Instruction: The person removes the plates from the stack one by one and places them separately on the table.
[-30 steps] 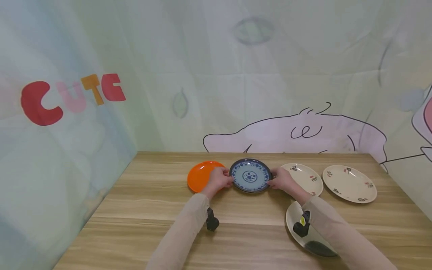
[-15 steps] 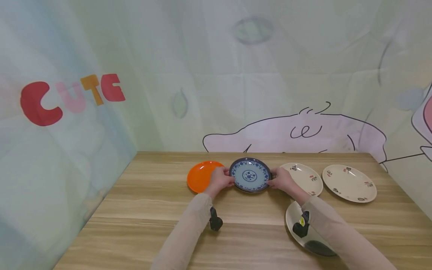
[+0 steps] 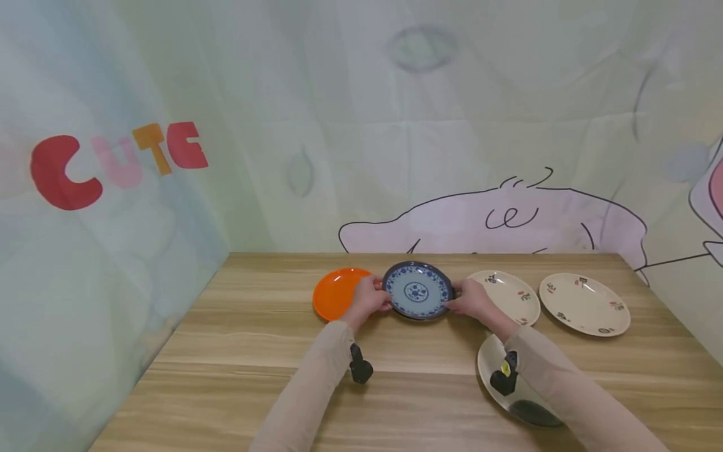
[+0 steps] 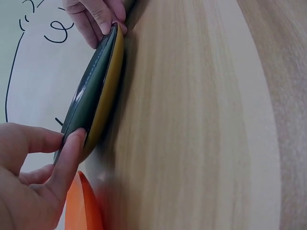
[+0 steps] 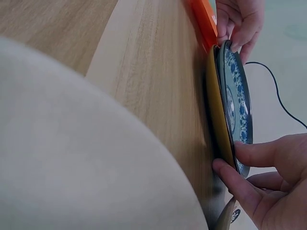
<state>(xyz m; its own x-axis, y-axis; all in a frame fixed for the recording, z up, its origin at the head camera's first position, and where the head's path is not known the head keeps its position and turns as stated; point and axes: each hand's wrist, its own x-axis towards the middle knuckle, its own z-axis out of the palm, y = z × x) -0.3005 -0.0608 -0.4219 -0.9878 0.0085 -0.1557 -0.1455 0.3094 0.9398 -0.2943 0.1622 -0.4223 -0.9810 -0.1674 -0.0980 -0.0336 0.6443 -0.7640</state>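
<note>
A blue-and-white patterned plate (image 3: 417,291) with a dark rim sits between my two hands at the back middle of the table. Under it, a plate with a yellow underside (image 4: 109,91) shows in both wrist views, with a narrow gap between the two rims. My left hand (image 3: 369,298) pinches the blue plate's left rim between thumb and fingers. On the opposite side, my right hand (image 3: 471,300) grips the rim, its thumb on the patterned face and a finger at the yellow plate's edge. An orange plate (image 3: 333,295) lies beside and partly behind my left hand.
Two cream plates with small printed motifs lie to the right: one partly behind my right hand (image 3: 508,295), the other, an oval plate (image 3: 584,306), farther right. A pale plate with a dark patch (image 3: 491,370) lies under my right forearm. A printed cloth backdrop (image 3: 282,188) borders the table (image 3: 254,351).
My left wrist has shifted slightly to the right. The blue plate's far rim stands a touch higher. Both hands keep their hold on the rim, and the other plates stay put.
</note>
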